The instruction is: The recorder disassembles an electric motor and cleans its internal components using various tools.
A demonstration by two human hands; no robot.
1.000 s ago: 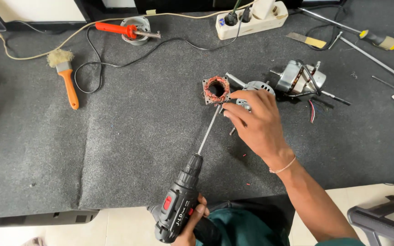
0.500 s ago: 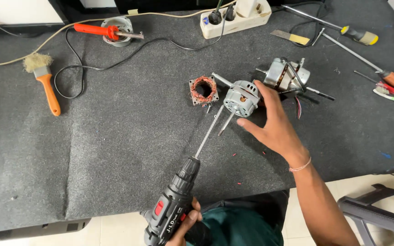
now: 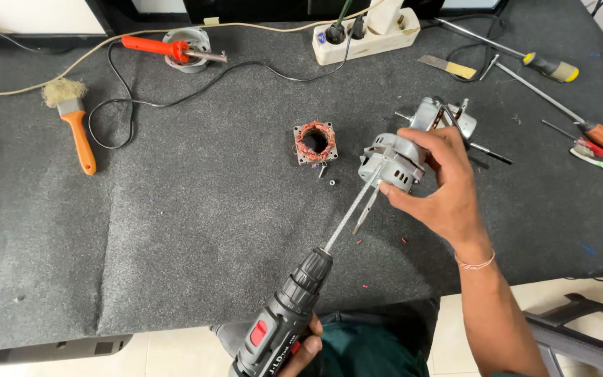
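**A:** What has the right hand [image 3: 435, 187] got?

**B:** Its fingers are curled around a grey metal motor housing [image 3: 391, 162], thumb underneath, lifting it just above the dark felt mat [image 3: 176, 230]. The grip is closed on the housing, not loose.

**A:** And the left hand [image 3: 306, 347]?

**B:** Only partly in view at the bottom edge, well below the housing. It is wrapped around the handle of a black cordless drill driver [image 3: 278, 327] with a red switch. The drill's long bit [image 3: 352, 211] slants up and right, and its tip meets the housing's lower left side.

**A:** What lies near the housing?

**B:** Just left of it sits a square stator with copper windings [image 3: 314, 142], flat on the mat, with a small screw [image 3: 331, 182] below it. Behind the housing, partly hidden by the fingers, is another grey motor part with a shaft [image 3: 448, 119].

**A:** Farther off?

**B:** Far left of the housing there is an orange-handled brush [image 3: 72, 119]. Up and left lies an orange soldering iron [image 3: 169, 49] on its round stand. Straight above is a white power strip [image 3: 370, 33]. To the right are two long screwdrivers [image 3: 551, 68].
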